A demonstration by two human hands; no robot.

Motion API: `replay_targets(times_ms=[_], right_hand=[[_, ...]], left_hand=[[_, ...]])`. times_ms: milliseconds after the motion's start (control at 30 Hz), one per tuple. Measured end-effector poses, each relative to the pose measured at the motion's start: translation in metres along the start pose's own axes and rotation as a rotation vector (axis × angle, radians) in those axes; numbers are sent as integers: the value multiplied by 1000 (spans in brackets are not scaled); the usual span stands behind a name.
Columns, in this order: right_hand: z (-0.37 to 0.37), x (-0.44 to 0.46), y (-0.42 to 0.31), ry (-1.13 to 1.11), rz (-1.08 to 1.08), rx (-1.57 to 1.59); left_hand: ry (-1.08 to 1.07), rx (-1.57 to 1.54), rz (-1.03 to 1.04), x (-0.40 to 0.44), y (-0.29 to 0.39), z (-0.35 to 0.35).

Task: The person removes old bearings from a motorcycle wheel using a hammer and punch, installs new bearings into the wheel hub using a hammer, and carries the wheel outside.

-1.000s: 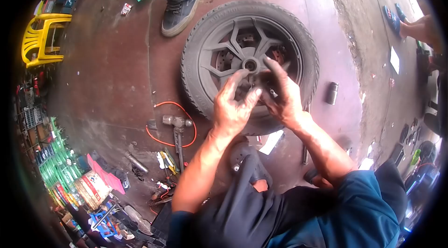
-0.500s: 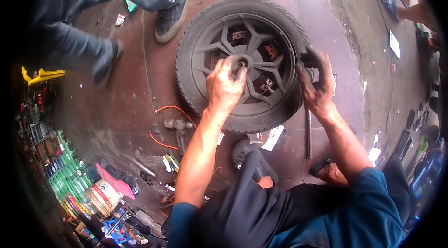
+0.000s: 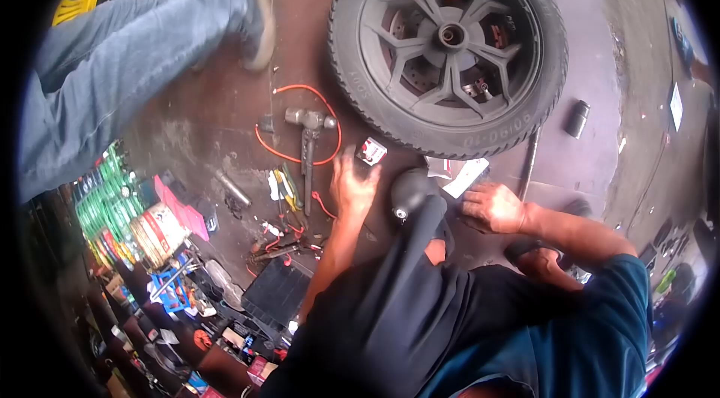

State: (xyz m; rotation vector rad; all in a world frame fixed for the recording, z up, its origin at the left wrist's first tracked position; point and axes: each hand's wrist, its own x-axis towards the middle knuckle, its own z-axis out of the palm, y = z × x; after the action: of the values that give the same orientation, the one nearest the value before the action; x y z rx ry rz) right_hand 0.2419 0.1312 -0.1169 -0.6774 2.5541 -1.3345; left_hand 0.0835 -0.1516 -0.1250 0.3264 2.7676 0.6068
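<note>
A motorcycle wheel [image 3: 450, 34] with a black tyre lies flat on the floor, its hub bore facing up. My left hand [image 3: 354, 187] is low over the floor, its fingers apart around the near side of a small red and white box [image 3: 370, 151]; whether they touch it is unclear. My right hand [image 3: 493, 207] is beside a white paper [image 3: 466, 178], below the tyre, with its fingers bent downward and their tips hidden. To the left of my left hand lies a hammer [image 3: 308, 121], inside a loop of orange cord [image 3: 339, 133].
Another person's leg in jeans [image 3: 150, 61] crosses the upper left. A black cylinder [image 3: 577, 118] and a metal bar [image 3: 530, 166] are near the tyre's right side. Pliers [image 3: 285, 187], a metal tube [image 3: 234, 190] and a black tray [image 3: 276, 294] lie at the lower left.
Both hands have left the wheel and come down toward my knees. The view has shifted, so the wheel appears higher and further right. The other person's legs have moved.
</note>
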Motion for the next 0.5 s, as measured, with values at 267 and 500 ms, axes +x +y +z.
replay_targets(times_ms=[267,500], right_hand=[[-9,50,-13,4,354,225],[-28,104,-60,418,657,1059]], left_hand=[[-139,-388,-75,13,1,17],[-312,-700,5,12,74,-65]])
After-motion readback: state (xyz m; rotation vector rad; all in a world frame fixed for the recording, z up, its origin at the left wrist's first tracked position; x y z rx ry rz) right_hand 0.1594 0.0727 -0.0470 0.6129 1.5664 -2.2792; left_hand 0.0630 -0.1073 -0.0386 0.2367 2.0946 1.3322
